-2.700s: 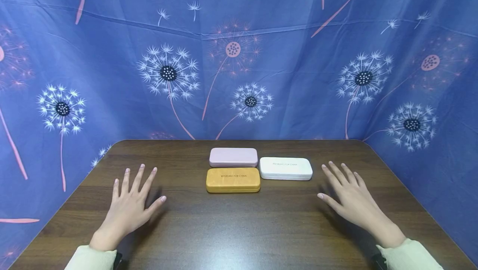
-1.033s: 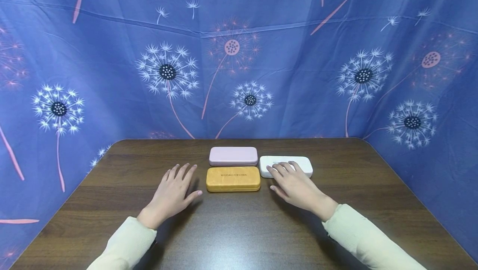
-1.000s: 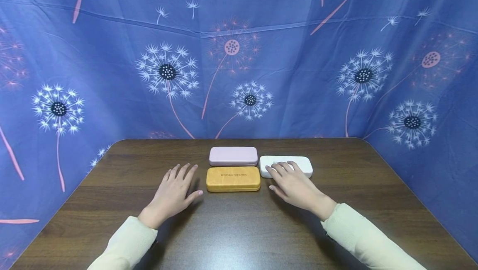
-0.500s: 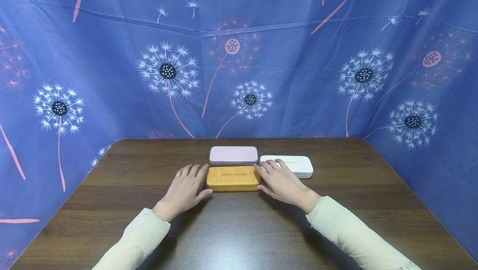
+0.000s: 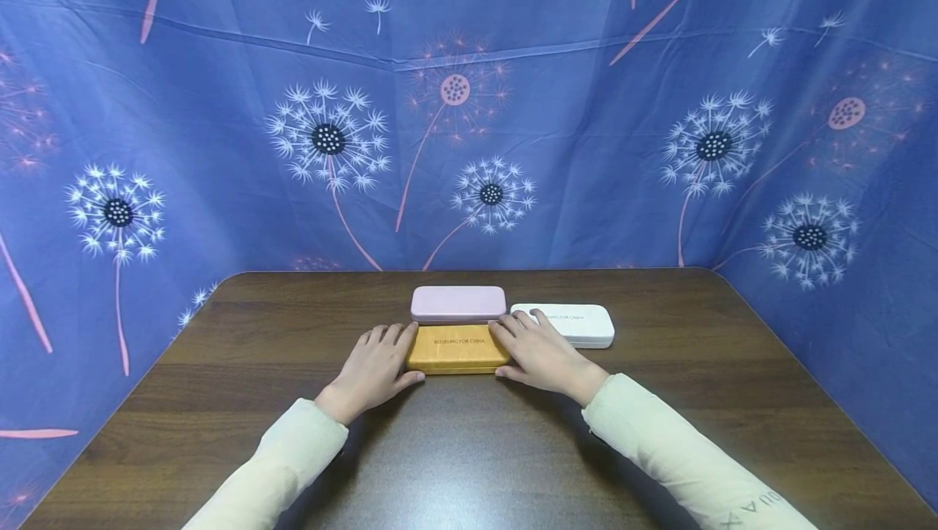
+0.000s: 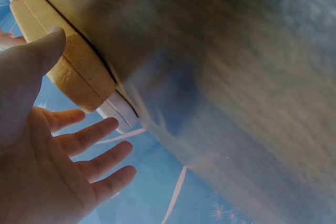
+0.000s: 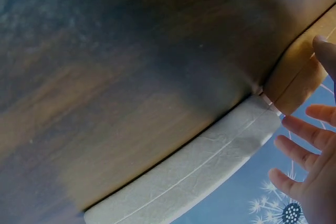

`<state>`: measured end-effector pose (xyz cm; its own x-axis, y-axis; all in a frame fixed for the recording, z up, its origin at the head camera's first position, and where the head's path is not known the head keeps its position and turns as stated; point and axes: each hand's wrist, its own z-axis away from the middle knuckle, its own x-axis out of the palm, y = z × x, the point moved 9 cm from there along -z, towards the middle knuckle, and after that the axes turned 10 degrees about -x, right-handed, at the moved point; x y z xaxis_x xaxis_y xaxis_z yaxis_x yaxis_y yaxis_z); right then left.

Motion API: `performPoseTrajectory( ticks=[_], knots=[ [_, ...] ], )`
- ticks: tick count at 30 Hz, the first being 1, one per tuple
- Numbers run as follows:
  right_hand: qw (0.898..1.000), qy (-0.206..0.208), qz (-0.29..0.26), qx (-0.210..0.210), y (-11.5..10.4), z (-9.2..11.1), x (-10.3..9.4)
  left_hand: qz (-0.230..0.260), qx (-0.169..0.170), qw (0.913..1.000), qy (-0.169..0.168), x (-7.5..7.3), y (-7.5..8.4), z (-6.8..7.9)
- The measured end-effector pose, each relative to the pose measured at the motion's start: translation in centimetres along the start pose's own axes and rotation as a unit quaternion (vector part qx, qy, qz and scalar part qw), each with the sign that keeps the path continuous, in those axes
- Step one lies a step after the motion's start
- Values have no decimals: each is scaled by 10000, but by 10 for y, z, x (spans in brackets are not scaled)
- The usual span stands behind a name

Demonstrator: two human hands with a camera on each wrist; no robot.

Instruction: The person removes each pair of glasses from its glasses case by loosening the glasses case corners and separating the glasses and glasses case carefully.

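Both hands had just come further in: left hand [image 5: 372, 367] at the left end of the yellow case [image 5: 458, 351], right hand [image 5: 545, 355] at its right end, thumbs at the near edge, forefingers by the far corners. Case itself hadn't visibly shifted; it lay flat on the table [image 5: 454, 465], lettering up, just in front of the lilac case [image 5: 458, 304]. Fingers looked extended and spread in both wrist views, so no clear grasp on either side; firm contact, couldn't tell. Right hand's other fingers overlapped the left part of the white case [image 5: 579, 321], no sign of holding it. Read as a two-handed approach to the yellow case, nearly complete, with the grip itself seemingly not yet made
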<state>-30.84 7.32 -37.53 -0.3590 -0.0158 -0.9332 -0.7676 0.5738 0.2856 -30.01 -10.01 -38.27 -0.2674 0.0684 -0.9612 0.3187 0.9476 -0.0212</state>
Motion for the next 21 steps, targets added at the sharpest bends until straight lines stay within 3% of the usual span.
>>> performPoseTrajectory(
  ticks=[9, 21],
  knots=[
    [10000, -92, -28, 4, 4, -1, 10, -20, 68, 9999, 84, 6, 2, -3],
    [10000, -4, -70, -50, 3, -1, 10, -27, 66, 9999, 138, 10, 4, -5]
  ],
)
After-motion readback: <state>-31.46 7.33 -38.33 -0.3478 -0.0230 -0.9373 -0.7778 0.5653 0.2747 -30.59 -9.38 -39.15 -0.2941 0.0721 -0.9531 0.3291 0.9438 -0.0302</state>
